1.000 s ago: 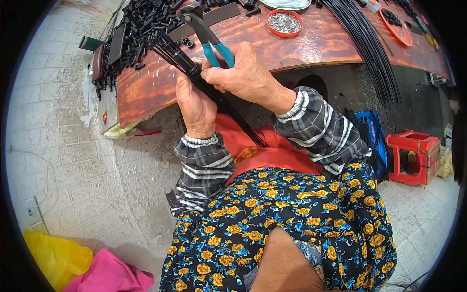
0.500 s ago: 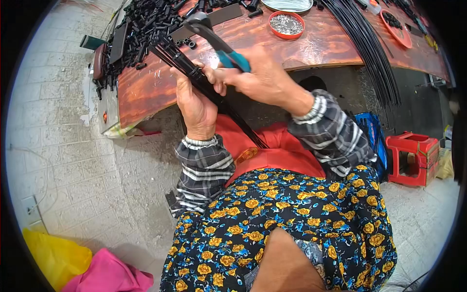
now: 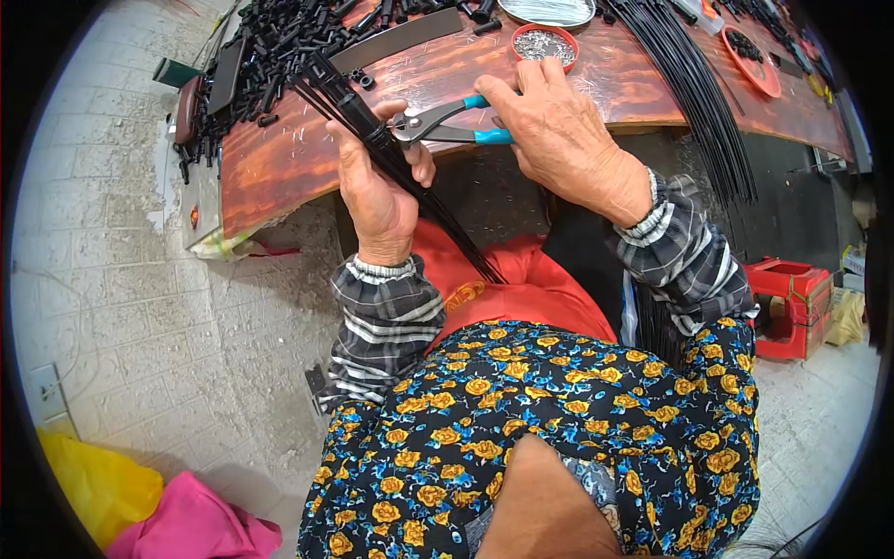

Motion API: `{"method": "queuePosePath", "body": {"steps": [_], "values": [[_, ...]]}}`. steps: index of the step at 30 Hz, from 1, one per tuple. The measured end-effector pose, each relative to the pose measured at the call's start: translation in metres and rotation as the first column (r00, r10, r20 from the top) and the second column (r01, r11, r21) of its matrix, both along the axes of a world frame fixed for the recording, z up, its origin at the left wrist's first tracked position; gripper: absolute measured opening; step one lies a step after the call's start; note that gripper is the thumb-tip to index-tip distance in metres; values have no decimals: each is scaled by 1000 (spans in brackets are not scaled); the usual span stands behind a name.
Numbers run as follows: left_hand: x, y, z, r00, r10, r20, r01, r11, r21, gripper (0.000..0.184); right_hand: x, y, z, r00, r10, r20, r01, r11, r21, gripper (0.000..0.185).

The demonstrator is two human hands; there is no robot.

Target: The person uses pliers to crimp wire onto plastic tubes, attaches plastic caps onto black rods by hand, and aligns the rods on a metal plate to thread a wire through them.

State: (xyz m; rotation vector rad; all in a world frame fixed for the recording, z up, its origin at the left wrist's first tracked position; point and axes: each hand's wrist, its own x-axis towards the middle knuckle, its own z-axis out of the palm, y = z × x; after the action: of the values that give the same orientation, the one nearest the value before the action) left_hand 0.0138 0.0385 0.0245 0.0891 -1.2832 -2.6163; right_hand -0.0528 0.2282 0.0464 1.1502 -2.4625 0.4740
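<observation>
My left hand [image 3: 380, 210] is closed around a slanting bundle of thin black rods [image 3: 400, 168] that looks like a folded umbrella frame, with a black plastic collar near its upper end. The lower tips of the rods rest by the red cloth [image 3: 549, 289] on the lap. In my right hand [image 3: 573, 140] is a pair of pincers [image 3: 447, 121] with teal grips, its handles spread apart. The pincers' head is close against the collar, by the left fingertips. Whether the jaws touch a small part there I cannot tell.
Black plastic tubes [image 3: 279, 56] lie heaped on the wooden table [image 3: 270, 177]. A red dish [image 3: 545, 67] of small metal bits stands behind the right hand. Long black rods [image 3: 698, 102] overhang the table edge. A red stool [image 3: 787, 279] is at the right.
The pincers have come down from a raised position above the left hand to the collar, and their handles now spread. My right hand has shifted right. The left hand keeps its hold.
</observation>
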Motion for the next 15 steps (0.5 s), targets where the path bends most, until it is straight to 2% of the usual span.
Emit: {"method": "queuePosePath", "body": {"steps": [2, 7, 10, 12, 15], "values": [[0, 1, 1, 1000, -13, -7, 13, 999, -41, 69, 0, -2, 1, 999, -11, -34, 11, 1000, -4, 49], [1, 3, 4, 1000, -14, 26, 14, 1000, -16, 70, -2, -4, 0, 990, -35, -135, 33, 999, -15, 45], [1, 1, 2, 999, -32, 21, 32, 999, -8, 70, -2, -4, -1, 988, -59, -139, 54, 998, -33, 38], [1, 1, 1, 999, -45, 17, 45, 999, -2, 71, -2, -2, 0, 977, -56, -208, 60, 998, 10, 27], [1, 1, 1, 999, -37, 22, 38, 999, -3, 72, -3, -1, -1, 981, -43, -188, 46, 999, 8, 25]]}}
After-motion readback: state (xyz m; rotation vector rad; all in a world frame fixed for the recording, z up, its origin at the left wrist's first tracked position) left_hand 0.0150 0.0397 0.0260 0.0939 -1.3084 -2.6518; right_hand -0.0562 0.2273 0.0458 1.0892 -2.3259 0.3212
